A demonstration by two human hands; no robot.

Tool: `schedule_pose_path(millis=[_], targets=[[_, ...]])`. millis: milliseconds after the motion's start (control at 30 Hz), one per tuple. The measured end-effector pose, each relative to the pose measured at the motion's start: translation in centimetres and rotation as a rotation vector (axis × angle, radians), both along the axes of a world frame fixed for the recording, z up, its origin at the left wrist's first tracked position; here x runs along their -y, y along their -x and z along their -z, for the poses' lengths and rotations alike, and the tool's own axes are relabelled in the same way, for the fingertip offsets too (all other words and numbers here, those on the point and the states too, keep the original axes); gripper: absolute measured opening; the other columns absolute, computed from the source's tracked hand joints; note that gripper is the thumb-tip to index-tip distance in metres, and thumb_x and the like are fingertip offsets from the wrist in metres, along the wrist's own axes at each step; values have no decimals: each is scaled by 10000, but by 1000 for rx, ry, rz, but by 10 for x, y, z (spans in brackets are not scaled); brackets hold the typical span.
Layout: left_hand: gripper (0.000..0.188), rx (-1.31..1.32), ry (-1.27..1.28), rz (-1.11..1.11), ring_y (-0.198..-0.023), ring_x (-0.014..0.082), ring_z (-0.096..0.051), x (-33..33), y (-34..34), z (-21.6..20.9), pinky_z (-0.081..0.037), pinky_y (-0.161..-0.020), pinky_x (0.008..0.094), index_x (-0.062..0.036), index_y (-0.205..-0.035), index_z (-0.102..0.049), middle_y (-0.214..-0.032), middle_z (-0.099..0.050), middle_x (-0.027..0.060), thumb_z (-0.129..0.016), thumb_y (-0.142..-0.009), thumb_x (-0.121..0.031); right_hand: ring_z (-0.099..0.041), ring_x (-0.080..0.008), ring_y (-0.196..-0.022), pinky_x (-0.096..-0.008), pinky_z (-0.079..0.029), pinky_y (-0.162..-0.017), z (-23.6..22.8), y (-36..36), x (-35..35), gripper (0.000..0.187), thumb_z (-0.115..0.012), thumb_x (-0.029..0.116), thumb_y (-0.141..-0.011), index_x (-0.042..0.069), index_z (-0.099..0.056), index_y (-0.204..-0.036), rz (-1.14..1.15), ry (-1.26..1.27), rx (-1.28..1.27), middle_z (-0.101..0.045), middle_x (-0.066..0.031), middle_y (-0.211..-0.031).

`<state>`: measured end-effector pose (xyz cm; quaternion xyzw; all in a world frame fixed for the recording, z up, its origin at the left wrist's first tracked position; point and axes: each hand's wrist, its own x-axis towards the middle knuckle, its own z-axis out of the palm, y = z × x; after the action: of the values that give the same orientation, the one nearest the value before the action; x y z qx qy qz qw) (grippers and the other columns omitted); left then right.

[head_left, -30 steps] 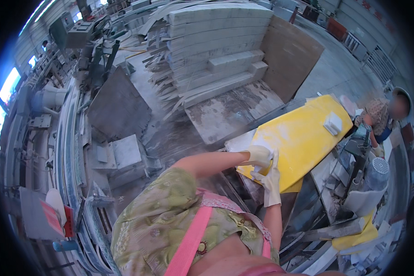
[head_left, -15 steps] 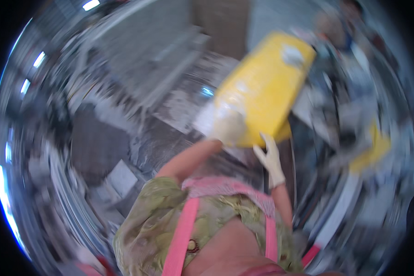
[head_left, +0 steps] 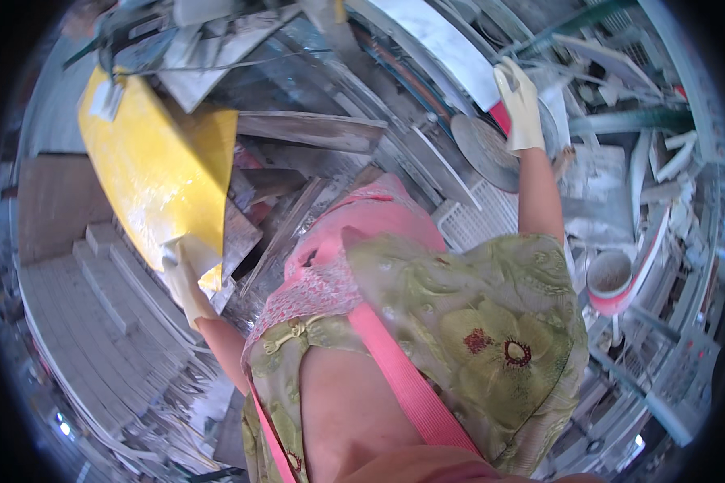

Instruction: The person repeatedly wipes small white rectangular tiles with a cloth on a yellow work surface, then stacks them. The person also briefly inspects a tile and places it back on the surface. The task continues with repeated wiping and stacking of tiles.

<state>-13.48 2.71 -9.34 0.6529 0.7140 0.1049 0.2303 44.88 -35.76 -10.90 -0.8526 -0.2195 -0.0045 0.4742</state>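
At the left, a yellow sheet with a glossy, crumpled surface slants up and away from me. My left hand, in a pale glove, is closed on its lower edge near a whitish patch; some fingertips are hard to make out. Far over to the right, my gloved right hand is curled at the edge of a long white board with a red end. Its fingers look closed on that edge. Beneath it lies a round grey disc.
Grey slabs are stacked at the lower left. Wooden planks lie ahead, beside a white perforated crate. A bucket stands at the right among scattered offcuts and green metal bars.
My view has swung to the right, so the yellow sheet now appears at the left. My right hand has left the sheet and reached out to the white board; the left stays at the sheet.
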Motion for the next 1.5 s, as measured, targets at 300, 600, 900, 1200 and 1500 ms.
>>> schedule_pose_path(millis=[300, 600, 900, 1200, 1500], targets=[[663, 39, 3, -72, -1109, 300, -668, -2, -3, -1, -548, -896, 395, 46, -1418, -512, -1275, -643, 213, -617, -990, -449, -406, -376, -1431, -441, -351, -1187, 58, -55, 75, 1167, -847, 632, -645, 58, -376, -1545, -355, 597, 211, -442, -192, -1528], [610, 171, -38, -111, -1072, 268, -667, -11, 12, 10, -537, -896, 387, 40, -1366, -563, -1229, -663, 195, -661, -970, -415, -383, -366, -1468, -412, -326, -1216, 61, -79, 79, 808, -769, 436, -825, 201, -462, -1536, -425, 614, 173, -439, -143, -1581], [601, 193, -46, -123, -1076, 268, -670, -16, 21, 13, -537, -897, 389, 31, -1351, -579, -1222, -671, 195, -667, -962, -418, -371, -339, -1471, -479, -294, -1208, 23, -20, 72, 879, -761, 371, -842, 98, -346, -1567, -420, 846, 451, -399, -165, -1593], [592, 207, -52, -123, -1080, 267, -672, -24, 23, 23, -538, -898, 392, 23, -1336, -595, -1214, -679, 195, -672, -954, -421, -487, -299, -1391, -422, -360, -1180, 33, 15, 32, 683, -657, 252, -907, 45, -414, -1511, -122, 753, 407, -513, -192, -1492], [582, 202, -58, -83, -1084, 267, -675, -29, 35, 36, -538, -898, 394, 15, -1321, -611, -1206, -687, 195, -678, -945, -425, -461, -279, -1406, -429, -335, -1190, 29, -10, -23, 632, -625, 158, -877, 6, -451, -1465, -337, 913, 838, -518, -159, -1487]])
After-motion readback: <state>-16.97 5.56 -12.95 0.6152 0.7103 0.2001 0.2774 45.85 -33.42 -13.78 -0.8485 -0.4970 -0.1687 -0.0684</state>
